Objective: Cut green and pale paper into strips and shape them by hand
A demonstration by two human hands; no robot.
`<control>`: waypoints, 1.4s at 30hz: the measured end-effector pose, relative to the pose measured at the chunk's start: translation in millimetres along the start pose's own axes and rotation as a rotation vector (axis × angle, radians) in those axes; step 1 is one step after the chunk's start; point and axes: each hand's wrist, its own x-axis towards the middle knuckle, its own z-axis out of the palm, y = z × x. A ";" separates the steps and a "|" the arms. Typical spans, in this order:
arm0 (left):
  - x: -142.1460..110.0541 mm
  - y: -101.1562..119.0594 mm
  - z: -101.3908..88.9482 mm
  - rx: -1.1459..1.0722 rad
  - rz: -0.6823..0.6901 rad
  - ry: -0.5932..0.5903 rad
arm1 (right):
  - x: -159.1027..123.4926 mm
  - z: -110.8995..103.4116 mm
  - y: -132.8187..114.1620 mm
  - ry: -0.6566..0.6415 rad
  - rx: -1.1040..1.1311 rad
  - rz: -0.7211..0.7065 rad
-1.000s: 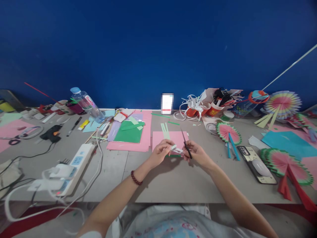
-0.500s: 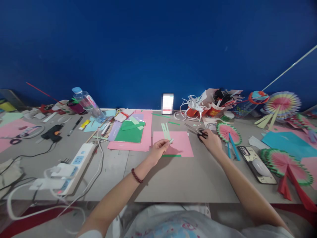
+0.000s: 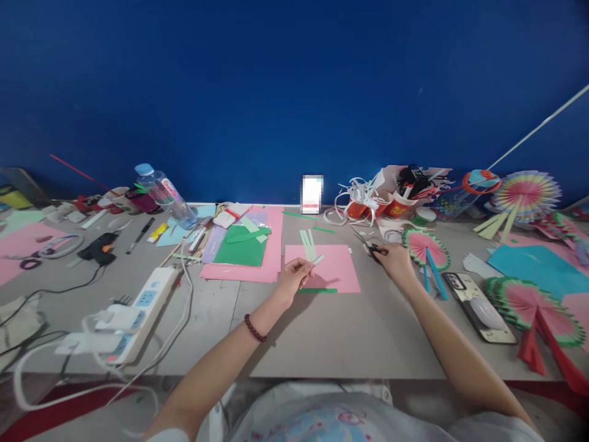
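Note:
My left hand point(image 3: 296, 277) is above the pink paper sheet point(image 3: 343, 270), thumb and fingers pinched on a small pale strip of paper point(image 3: 318, 260). Just beyond it, narrow light green paper strips point(image 3: 307, 240) lie across the sheet's far edge. A dark green strip point(image 3: 317, 290) runs along the near edge of the same sheet. To the right, my right hand point(image 3: 394, 263) rests low over the table with its fingers closed on the black handles of a pair of scissors point(image 3: 373, 248). The scissor blades point away to the left; some of the handles is hidden by my fingers.
Left of the sheet lie green papers point(image 3: 239, 250) on larger pink paper. A power strip point(image 3: 147, 310) with cables and a tilted water bottle point(image 3: 165, 193) stand further left. On the right are paper cups point(image 3: 399, 205), paper fans point(image 3: 426, 245) and a phone point(image 3: 494, 328) under a mouse.
The scissors have turned slightly and their tips have shifted right, with my right hand moving a little. My left hand has tilted slightly, so more of the pale strip shows.

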 end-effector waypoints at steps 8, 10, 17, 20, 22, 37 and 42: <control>1.3 -1.7 -0.8 0.052 0.003 0.060 | -3.3 -24.9 -31.6 0.023 0.132 0.023; 1.4 -2.7 -0.3 0.059 0.019 0.071 | -10.7 -31.8 -58.8 0.021 0.192 -0.068; 0.9 0.6 -0.3 0.120 0.061 0.059 | -38.2 -23.2 -151.0 -0.496 0.777 -0.176; 1.7 2.8 -1.7 0.140 0.066 0.038 | -42.1 -7.4 -160.3 -0.488 0.895 -0.169; 2.2 3.6 -2.1 0.130 0.053 0.022 | -44.1 4.6 -158.6 -0.406 0.985 -0.142; 1.1 9.0 -1.8 0.097 0.102 0.089 | -54.9 32.1 -139.5 0.109 0.591 -0.506; 2.6 4.1 -3.0 0.195 0.200 0.104 | -56.7 30.4 -141.7 0.103 0.560 -0.562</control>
